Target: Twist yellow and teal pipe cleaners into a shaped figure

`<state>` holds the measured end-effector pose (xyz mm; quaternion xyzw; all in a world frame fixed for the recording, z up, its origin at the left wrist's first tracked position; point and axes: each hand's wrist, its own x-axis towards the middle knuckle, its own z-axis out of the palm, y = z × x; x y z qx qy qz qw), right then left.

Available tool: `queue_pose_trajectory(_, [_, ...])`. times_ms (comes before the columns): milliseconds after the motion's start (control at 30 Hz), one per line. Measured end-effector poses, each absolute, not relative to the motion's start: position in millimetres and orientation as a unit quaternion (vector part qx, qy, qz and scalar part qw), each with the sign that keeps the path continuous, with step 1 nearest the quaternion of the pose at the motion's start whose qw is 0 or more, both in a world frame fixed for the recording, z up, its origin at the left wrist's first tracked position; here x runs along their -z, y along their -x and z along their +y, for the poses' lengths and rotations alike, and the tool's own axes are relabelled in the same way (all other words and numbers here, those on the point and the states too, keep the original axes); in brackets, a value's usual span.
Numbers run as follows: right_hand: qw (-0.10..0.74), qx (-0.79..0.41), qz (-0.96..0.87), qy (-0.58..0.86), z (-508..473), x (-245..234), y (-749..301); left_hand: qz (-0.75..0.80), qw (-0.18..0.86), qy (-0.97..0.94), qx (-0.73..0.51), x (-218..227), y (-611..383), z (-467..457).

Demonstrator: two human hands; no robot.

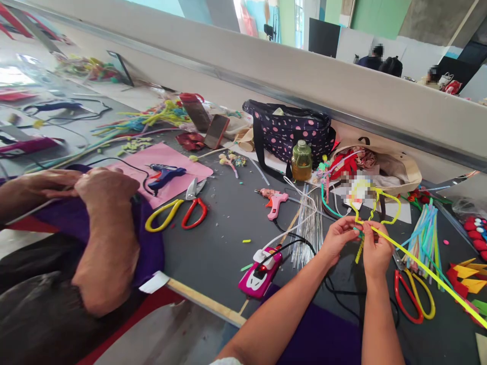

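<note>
Both my hands are raised over the right side of the dark table, close together, with fingers pinched. Between them is a yellow pipe cleaner shape (398, 208) bent into loops, some of it twisted. My left hand (340, 237) grips its lower left part; a bit of green shows at the fingertips. My right hand (376, 251) pinches the yellow strand (426, 276), whose long straight end runs down to the right edge. Beyond the loops, a pixelated patch hides what lies behind. Scissors with red and yellow handles (409, 299) lie right of my right hand.
A bundle of pastel pipe cleaners (424, 243) lies at right. Left of my arms are silver wires (304, 233), a pink power strip (261, 274) with cords and a pink glue gun (276, 200). Behind stand a bottle (302, 162) and patterned bag (292, 134). A co-worker's hands (102, 185) work at left.
</note>
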<state>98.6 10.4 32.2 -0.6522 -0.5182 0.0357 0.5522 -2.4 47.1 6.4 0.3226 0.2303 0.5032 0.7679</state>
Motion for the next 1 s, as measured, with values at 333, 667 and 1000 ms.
queue_pose_trajectory(333, [0.564,-0.044,-0.511,0.647,11.7,-32.9,-102.8,0.225,0.765,-0.337,-0.501,-5.3,1.1,47.4])
queue_pose_trajectory(667, [0.578,-0.077,-0.492,0.647,12.6,-32.6,-104.3,0.245,0.748,-0.349,-0.508,-8.9,1.4,45.3])
queue_pose_trajectory(1000, [0.572,-0.099,-0.485,0.654,14.2,-26.8,-107.0,0.257,0.748,-0.333,-0.513,-6.0,1.0,47.7])
